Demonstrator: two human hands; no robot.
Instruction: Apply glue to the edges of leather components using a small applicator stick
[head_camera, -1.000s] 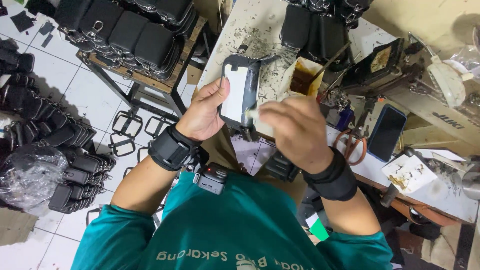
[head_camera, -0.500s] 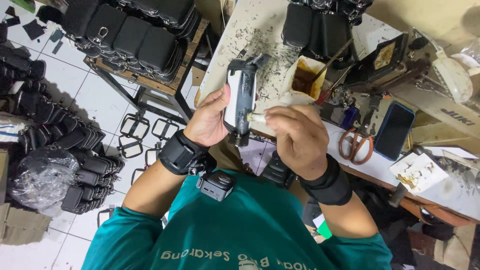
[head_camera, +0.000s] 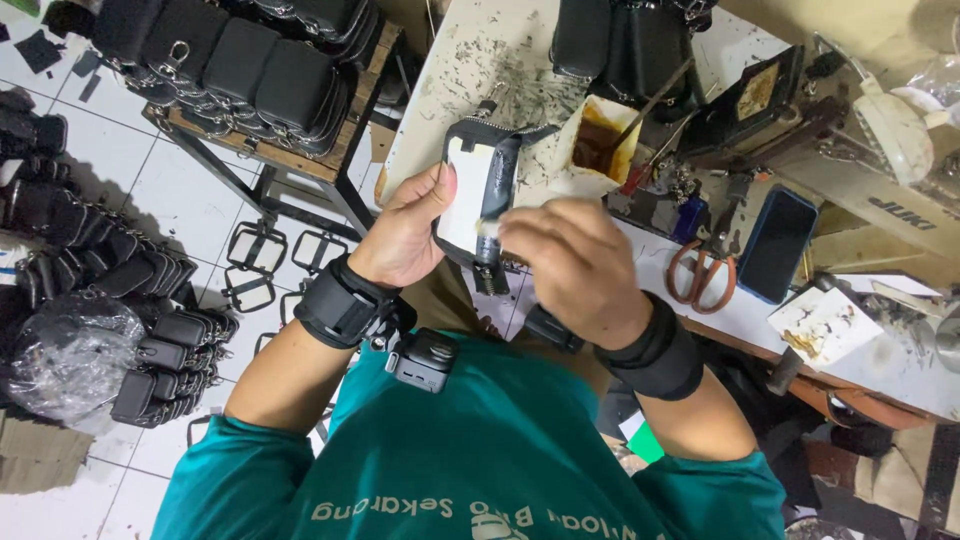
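- Small black pouch (head_camera: 478, 195) w/ white panel on its face, held upright above the tabletop (head_camera: 470, 70) edge, in front of the chest.
- Left hand (head_camera: 408, 232) clamped on pouch's left side, thumb across the white panel; black wrist strap (head_camera: 343, 303) on that arm.
- Right hand (head_camera: 570, 265) at pouch's 3 o'clock, fingers pinched together on a small pale bit against the black strip by the zipper; what the bit was, can't tell.
- Zipper tail hung from pouch at 6 o'clock.
- Glue pot (head_camera: 603, 140), brown-stained, w/ a stick in it, at 1 o'clock of the pouch.
- Scissors (head_camera: 697, 270) w/ orange handles and dark phone (head_camera: 777, 245) at 3 o'clock, lying side by side on the tabletop.
- Rack of finished black pouches (head_camera: 255, 70) at 10 o'clock; more piled on the floor (head_camera: 150, 200) at 8 o'clock.
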